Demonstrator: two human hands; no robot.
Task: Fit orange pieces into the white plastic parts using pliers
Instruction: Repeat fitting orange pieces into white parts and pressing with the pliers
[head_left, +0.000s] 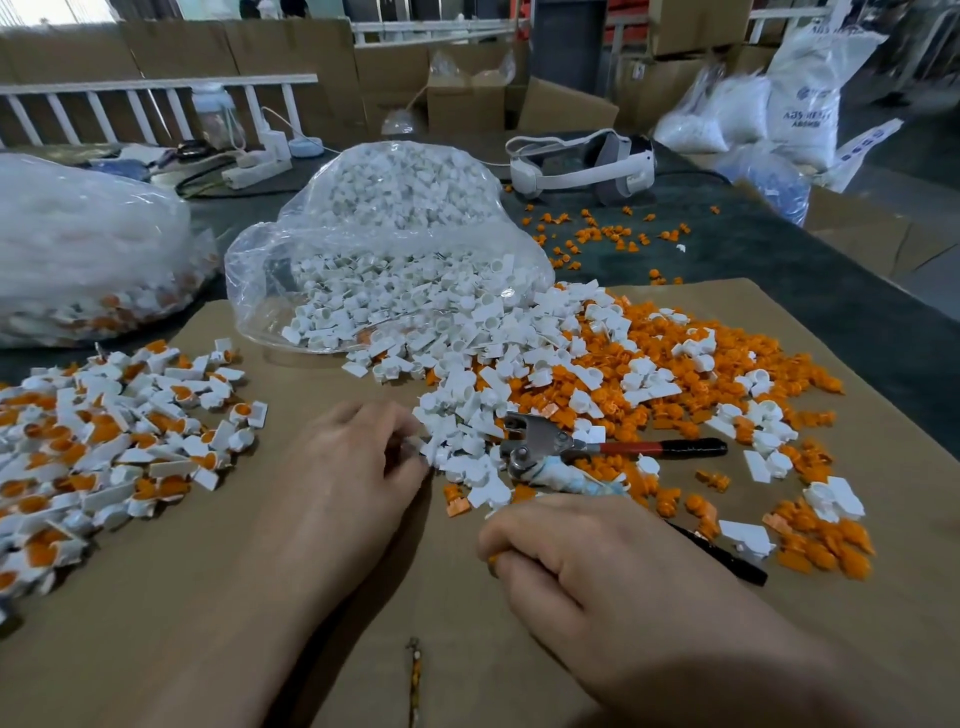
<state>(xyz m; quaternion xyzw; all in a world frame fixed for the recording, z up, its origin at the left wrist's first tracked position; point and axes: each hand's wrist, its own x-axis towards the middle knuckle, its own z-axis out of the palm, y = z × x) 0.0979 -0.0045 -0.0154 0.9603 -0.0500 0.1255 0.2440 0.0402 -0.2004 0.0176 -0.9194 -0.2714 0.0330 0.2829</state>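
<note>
My left hand (358, 457) lies on the cardboard sheet (322, 582) with its fingertips pinching a white plastic part (415, 445) at the edge of the white pile (467, 395). My right hand (582, 551) is curled round a small orange piece (493, 558) that peeks out under the fingers. The pliers (582, 447), with a metal head and red and black handles, lie among the parts just beyond my right hand; neither hand touches them. Loose orange pieces (727, 364) spread across the right side.
A heap of white parts with orange inserts (104, 441) lies at the left. An open clear bag of white parts (395, 249) sits behind the piles, and another bag (88, 249) at far left. A headset (582, 163) and power strip (257, 169) lie further back.
</note>
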